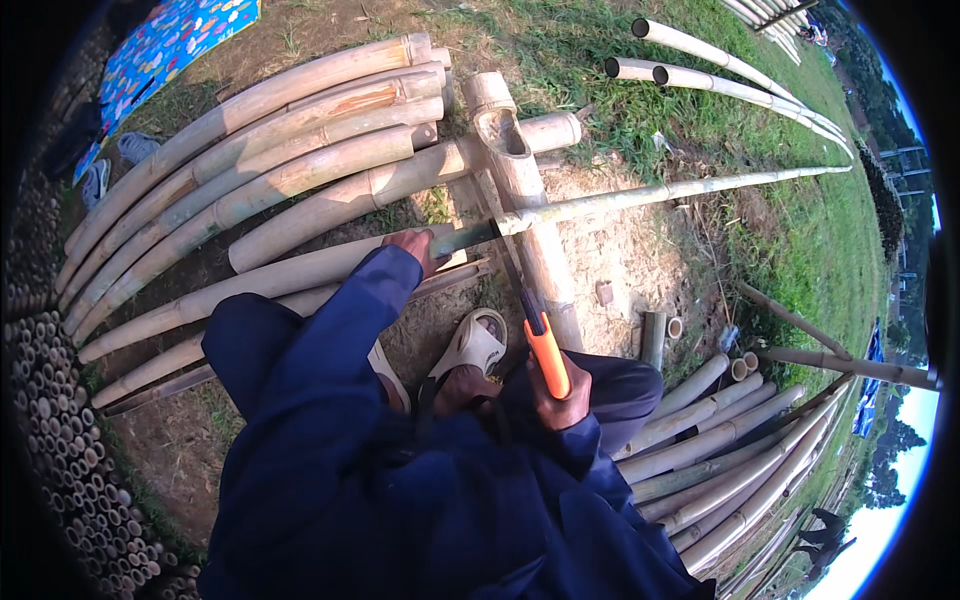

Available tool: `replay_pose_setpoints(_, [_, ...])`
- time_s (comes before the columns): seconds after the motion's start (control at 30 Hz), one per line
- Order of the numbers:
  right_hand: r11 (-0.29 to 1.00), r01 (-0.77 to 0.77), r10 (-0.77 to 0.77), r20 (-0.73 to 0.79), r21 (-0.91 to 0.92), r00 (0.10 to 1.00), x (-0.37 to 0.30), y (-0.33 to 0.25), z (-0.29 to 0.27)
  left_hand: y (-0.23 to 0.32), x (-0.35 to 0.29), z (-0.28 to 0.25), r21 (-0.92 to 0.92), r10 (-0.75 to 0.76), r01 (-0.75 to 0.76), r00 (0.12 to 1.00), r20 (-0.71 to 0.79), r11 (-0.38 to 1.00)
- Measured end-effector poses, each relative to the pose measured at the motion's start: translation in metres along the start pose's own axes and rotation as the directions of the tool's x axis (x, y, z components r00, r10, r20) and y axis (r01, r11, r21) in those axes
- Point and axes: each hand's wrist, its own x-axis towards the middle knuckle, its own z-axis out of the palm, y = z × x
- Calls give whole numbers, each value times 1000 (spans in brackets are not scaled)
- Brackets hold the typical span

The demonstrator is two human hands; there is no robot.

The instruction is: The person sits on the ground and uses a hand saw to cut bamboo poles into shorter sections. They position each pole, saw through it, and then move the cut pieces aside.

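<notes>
My right hand (562, 395) is closed round the orange handle of a hand saw (546, 352). The saw's dark, narrow blade runs forward from the handle and crosses a long, thin bamboo pole (640, 202). Whether it is cutting into the wall of the pole I cannot tell. My left hand (417, 250) grips the pole near its left end, a short way left of the blade. The pole rests across a thick bamboo log (540, 250) with a scooped notch near its far end. That log lies over another thick bamboo log (385, 185).
Thick bamboo poles (270, 125) lie stacked at the left, more bamboo poles (715, 420) at the right. Cut bamboo ends (75, 440) are piled far left. Several long poles (730, 85) lie on grass. My sandalled foot (475, 345) is beside the log. A blue patterned sheet (175, 55) is back left.
</notes>
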Motion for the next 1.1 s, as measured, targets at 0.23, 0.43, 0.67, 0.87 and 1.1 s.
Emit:
replay_pose_setpoints(0.23, [996, 77, -76, 24, -50, 997, 6, -7, -28, -6, 6, 2, 41, -123, 127, 988, -95, 991])
replay_pose_setpoints(0.43, [999, 46, -46, -33, -26, 998, -10, -20, -40, 7, 6, 19, -112, -181, 167, 975, -127, 979])
replay_pose_setpoints(0.67, [999, -36, 36, 23, -17, 999, -41, -28, -69, -3, 12, 6, -148, -174, 156, 978, -116, 977])
replay_pose_setpoints(0.87, [1000, -19, 19, 13, 4, 1000, -38, -24, -72, -20, 27, 12, -403, -108, 72, 992, -67, 913])
replay_pose_setpoints(1.1, [999, 37, -37, -21, 6, 999, -12, -14, -17, 1, 23, 39, -712, -161, 240, 971, 178, 660])
